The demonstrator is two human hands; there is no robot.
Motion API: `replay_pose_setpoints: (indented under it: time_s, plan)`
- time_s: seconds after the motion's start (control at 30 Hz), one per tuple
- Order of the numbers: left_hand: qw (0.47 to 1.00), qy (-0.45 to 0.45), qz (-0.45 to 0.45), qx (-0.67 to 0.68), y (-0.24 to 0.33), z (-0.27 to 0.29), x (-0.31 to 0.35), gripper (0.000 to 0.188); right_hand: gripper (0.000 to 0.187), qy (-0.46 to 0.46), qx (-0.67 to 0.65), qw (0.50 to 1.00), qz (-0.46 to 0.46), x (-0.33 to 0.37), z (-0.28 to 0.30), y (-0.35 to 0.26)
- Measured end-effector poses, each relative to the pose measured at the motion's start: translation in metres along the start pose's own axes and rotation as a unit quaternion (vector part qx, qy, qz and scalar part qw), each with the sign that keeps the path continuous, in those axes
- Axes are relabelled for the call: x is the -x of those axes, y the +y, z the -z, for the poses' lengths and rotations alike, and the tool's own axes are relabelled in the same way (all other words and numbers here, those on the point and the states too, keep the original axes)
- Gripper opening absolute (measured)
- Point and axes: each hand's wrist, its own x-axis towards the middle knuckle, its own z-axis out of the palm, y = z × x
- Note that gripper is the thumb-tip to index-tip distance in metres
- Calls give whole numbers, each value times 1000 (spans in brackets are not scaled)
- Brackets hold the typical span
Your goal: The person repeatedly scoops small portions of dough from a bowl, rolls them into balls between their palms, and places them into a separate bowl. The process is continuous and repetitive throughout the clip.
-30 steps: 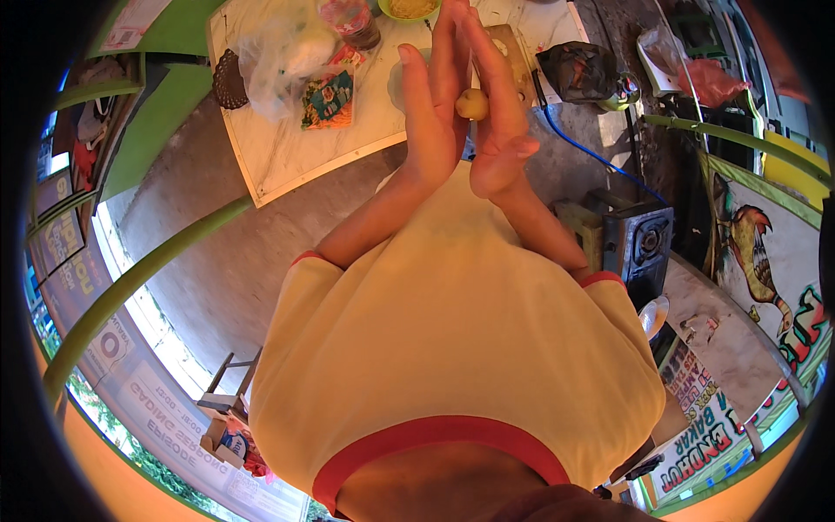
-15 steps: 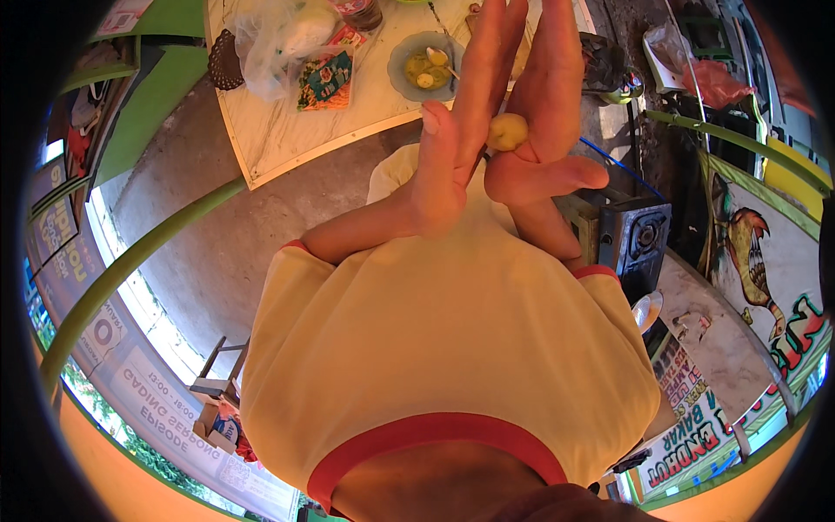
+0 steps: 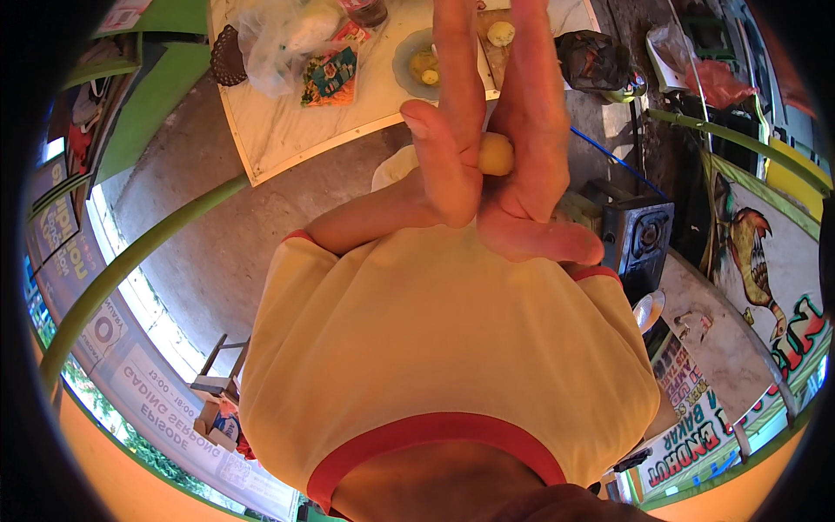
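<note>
A small, smooth yellow ball, perhaps dough or mashed potato (image 3: 497, 155), is pressed between my two palms above the table's near edge. My left hand (image 3: 452, 148) has its fingers stretched out and its thumb standing up. Facing it, my right hand (image 3: 532, 148) is also stretched out, its thumb pointing right. Behind the fingers sits a grey-blue bowl (image 3: 403, 74) with yellow liquid and pale pieces; my left fingers cover part of it. Another pale yellow ball (image 3: 501, 34) rests on a wooden board (image 3: 491, 65), seen between my hands.
The marbled table (image 3: 261, 130) carries a packet of shredded orange and green food (image 3: 330, 80), a clear plastic bag (image 3: 261, 52) and a glass (image 3: 365, 12). A black bag (image 3: 593, 59) lies to the right. A stove (image 3: 642, 235) stands lower right, beyond a green rail (image 3: 722, 133).
Both hands have shifted slightly left and toward me, the palms sliding against each other with the ball between them. The pale ball on the board has come into sight.
</note>
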Motion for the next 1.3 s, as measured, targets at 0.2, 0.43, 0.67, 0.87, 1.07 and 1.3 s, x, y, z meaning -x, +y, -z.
replay_pose_setpoints:
  time_s: [0.2, 0.43, 0.67, 0.87, 1.07, 1.3]
  plan:
    - [861, -57, -39, -504, 10, -1, -1, 95, 80, 19, 26, 999, -8, 11, 1, 10]
    - [810, -119, -25, -573, 11, 2, 5, 95, 80, 29, 13, 999, -21, 6, 2, 7]
    - [809, -190, 6, -557, 15, 9, -6, 96, 80, 44, 27, 998, -30, 11, 3, 0]
    - [829, -220, -44, -512, 9, 18, -10, 97, 80, 32, 1, 999, -34, 14, 8, -9]
    - [989, 23, 104, -105, 15, -14, -5, 90, 80, 45, 16, 998, -48, 13, 20, -1]
    - [866, -133, 30, -481, 10, 5, -1, 91, 80, 51, 11, 998, -41, 17, 14, -9]
